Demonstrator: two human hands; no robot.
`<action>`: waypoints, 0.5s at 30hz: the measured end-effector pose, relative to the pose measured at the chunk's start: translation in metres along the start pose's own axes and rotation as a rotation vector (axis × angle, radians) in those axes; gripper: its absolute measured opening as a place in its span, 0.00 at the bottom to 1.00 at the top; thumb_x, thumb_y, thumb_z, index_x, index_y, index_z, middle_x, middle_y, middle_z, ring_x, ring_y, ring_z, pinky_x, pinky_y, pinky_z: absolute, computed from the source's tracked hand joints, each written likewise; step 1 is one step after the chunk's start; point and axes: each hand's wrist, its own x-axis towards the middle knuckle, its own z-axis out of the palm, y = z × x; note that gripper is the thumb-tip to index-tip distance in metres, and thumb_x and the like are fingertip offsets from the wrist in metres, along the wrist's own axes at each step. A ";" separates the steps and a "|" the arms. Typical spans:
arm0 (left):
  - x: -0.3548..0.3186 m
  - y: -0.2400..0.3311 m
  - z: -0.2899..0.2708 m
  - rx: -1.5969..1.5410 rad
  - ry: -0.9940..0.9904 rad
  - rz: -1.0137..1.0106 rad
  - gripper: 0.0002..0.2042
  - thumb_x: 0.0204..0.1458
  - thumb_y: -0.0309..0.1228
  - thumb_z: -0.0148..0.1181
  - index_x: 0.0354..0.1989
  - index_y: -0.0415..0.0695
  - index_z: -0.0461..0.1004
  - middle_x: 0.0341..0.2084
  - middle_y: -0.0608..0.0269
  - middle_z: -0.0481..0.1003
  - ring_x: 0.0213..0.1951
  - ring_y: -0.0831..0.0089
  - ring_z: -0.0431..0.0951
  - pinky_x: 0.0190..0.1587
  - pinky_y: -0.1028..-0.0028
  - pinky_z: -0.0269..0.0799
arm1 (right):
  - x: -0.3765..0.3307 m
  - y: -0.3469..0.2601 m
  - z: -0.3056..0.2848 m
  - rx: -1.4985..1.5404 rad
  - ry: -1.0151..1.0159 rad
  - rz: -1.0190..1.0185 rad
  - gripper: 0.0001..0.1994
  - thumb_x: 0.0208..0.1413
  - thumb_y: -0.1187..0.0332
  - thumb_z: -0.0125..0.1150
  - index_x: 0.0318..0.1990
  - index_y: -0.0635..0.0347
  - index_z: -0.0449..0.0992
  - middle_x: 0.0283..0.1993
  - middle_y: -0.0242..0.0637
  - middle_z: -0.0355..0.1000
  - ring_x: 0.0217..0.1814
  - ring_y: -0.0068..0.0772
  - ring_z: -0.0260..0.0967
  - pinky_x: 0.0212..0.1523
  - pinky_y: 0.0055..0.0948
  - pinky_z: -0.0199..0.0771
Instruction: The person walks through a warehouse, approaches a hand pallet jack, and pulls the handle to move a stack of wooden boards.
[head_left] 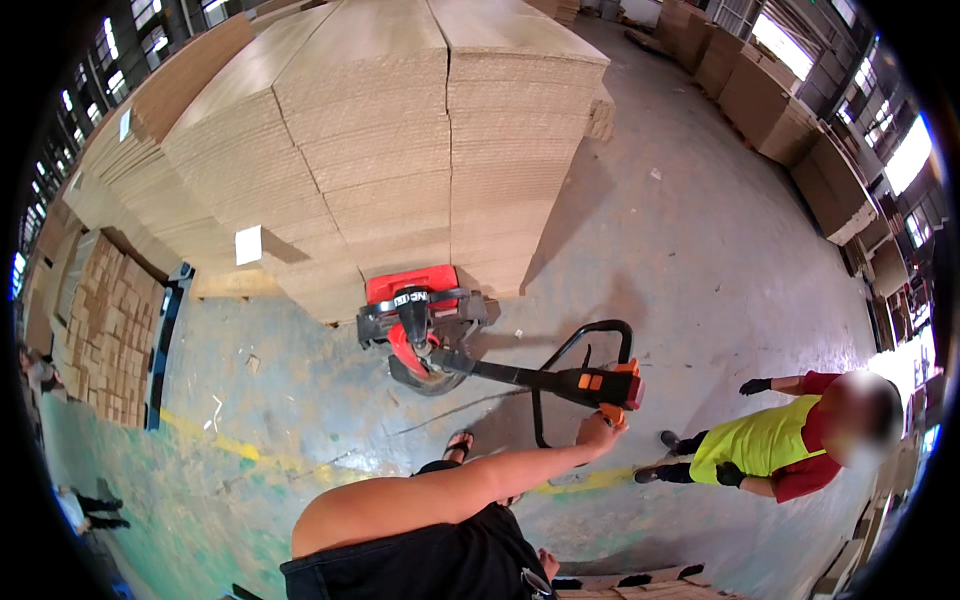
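My bare left arm stretches across to the right, and my left hand (600,434) is closed round the orange grip end of a pallet truck's tiller handle (575,385). The handle is black with orange buttons and a loop-shaped guard. It leans out from the red and black electric pallet truck (415,320), which stands against a tall stack of brown boards (400,150). The truck's forks are hidden. My right hand (548,563) hangs low beside my black clothing, small and partly covered, so its fingers cannot be read.
A co-worker in a yellow vest (755,440) and dark gloves stands at the right. On the left, a blue pallet (165,350) bears stacked wooden blocks (105,335). More board stacks (760,95) line the far right. A yellow line (235,445) crosses the floor.
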 end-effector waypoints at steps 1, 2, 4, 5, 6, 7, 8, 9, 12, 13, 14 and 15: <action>-0.001 0.003 0.003 0.027 0.002 -0.005 0.27 0.44 0.55 0.66 0.40 0.42 0.76 0.33 0.52 0.79 0.37 0.53 0.80 0.38 0.56 0.76 | -0.006 0.008 -0.012 0.034 0.001 0.032 0.15 0.58 0.61 0.53 0.43 0.65 0.75 0.27 0.46 0.76 0.33 0.45 0.75 0.27 0.44 0.75; -0.002 0.008 0.004 0.069 0.004 -0.010 0.27 0.44 0.55 0.66 0.40 0.42 0.76 0.33 0.52 0.79 0.37 0.53 0.80 0.38 0.56 0.76 | -0.011 0.014 -0.020 0.122 -0.010 0.082 0.15 0.58 0.61 0.53 0.43 0.65 0.75 0.27 0.46 0.76 0.32 0.45 0.75 0.26 0.44 0.75; -0.001 0.018 0.003 0.068 -0.018 -0.030 0.26 0.44 0.55 0.66 0.39 0.43 0.76 0.33 0.52 0.80 0.37 0.53 0.80 0.38 0.56 0.76 | -0.018 0.024 -0.046 0.460 -0.014 0.238 0.15 0.58 0.61 0.53 0.44 0.64 0.75 0.27 0.46 0.76 0.31 0.46 0.75 0.25 0.45 0.74; 0.000 0.009 -0.005 0.073 0.012 -0.056 0.26 0.44 0.55 0.66 0.39 0.43 0.77 0.33 0.53 0.80 0.38 0.53 0.80 0.39 0.56 0.76 | -0.019 0.005 -0.066 0.658 -0.053 0.320 0.15 0.58 0.61 0.52 0.45 0.63 0.75 0.27 0.46 0.76 0.31 0.46 0.75 0.25 0.46 0.73; 0.003 0.001 -0.014 0.141 0.147 -0.091 0.25 0.43 0.54 0.67 0.37 0.44 0.78 0.34 0.53 0.80 0.39 0.54 0.80 0.40 0.55 0.77 | -0.015 -0.016 -0.087 0.844 -0.117 0.498 0.14 0.59 0.63 0.50 0.47 0.60 0.74 0.27 0.46 0.75 0.24 0.45 0.74 0.20 0.45 0.72; 0.003 0.006 -0.017 0.102 0.052 -0.104 0.24 0.42 0.53 0.69 0.37 0.45 0.78 0.34 0.52 0.80 0.40 0.53 0.80 0.41 0.55 0.77 | -0.021 -0.048 -0.117 0.870 -0.050 0.698 0.06 0.58 0.67 0.54 0.33 0.58 0.69 0.19 0.35 0.63 0.12 0.28 0.56 0.10 0.30 0.52; -0.009 0.025 -0.015 0.056 0.010 -0.124 0.23 0.42 0.52 0.70 0.37 0.45 0.79 0.34 0.51 0.80 0.39 0.52 0.80 0.41 0.55 0.77 | -0.032 -0.045 -0.136 0.775 0.036 0.667 0.06 0.58 0.67 0.55 0.34 0.59 0.70 0.20 0.37 0.65 0.13 0.30 0.60 0.10 0.30 0.55; -0.023 0.038 -0.016 0.017 -0.012 -0.145 0.23 0.41 0.51 0.70 0.36 0.44 0.79 0.34 0.51 0.80 0.39 0.52 0.80 0.40 0.55 0.77 | -0.041 -0.045 -0.152 0.793 0.043 0.629 0.07 0.58 0.66 0.55 0.34 0.61 0.71 0.21 0.39 0.68 0.13 0.32 0.62 0.10 0.30 0.57; -0.025 0.029 -0.034 -0.022 0.122 -0.124 0.21 0.41 0.49 0.71 0.34 0.44 0.79 0.33 0.50 0.80 0.37 0.51 0.81 0.39 0.55 0.77 | -0.026 -0.064 -0.192 0.679 0.056 0.477 0.11 0.58 0.62 0.56 0.41 0.61 0.72 0.28 0.43 0.73 0.18 0.36 0.69 0.14 0.33 0.66; -0.027 0.027 -0.037 -0.028 0.132 -0.102 0.21 0.41 0.50 0.71 0.34 0.43 0.79 0.32 0.49 0.80 0.37 0.51 0.81 0.39 0.55 0.77 | -0.022 -0.072 -0.203 0.628 0.076 0.439 0.14 0.58 0.60 0.57 0.43 0.60 0.72 0.30 0.45 0.75 0.20 0.38 0.72 0.15 0.35 0.70; -0.032 0.030 -0.042 -0.024 0.120 -0.076 0.21 0.42 0.50 0.71 0.33 0.43 0.79 0.32 0.49 0.80 0.37 0.51 0.81 0.38 0.55 0.76 | -0.022 -0.075 -0.205 0.669 0.121 0.443 0.12 0.57 0.62 0.58 0.42 0.61 0.72 0.29 0.43 0.74 0.18 0.36 0.70 0.15 0.33 0.68; -0.038 0.033 -0.047 -0.019 0.108 -0.049 0.21 0.42 0.50 0.71 0.33 0.43 0.79 0.31 0.48 0.80 0.37 0.51 0.81 0.38 0.55 0.76 | -0.026 -0.077 -0.210 0.675 0.128 0.416 0.12 0.57 0.63 0.58 0.42 0.61 0.72 0.28 0.42 0.73 0.18 0.36 0.69 0.14 0.32 0.68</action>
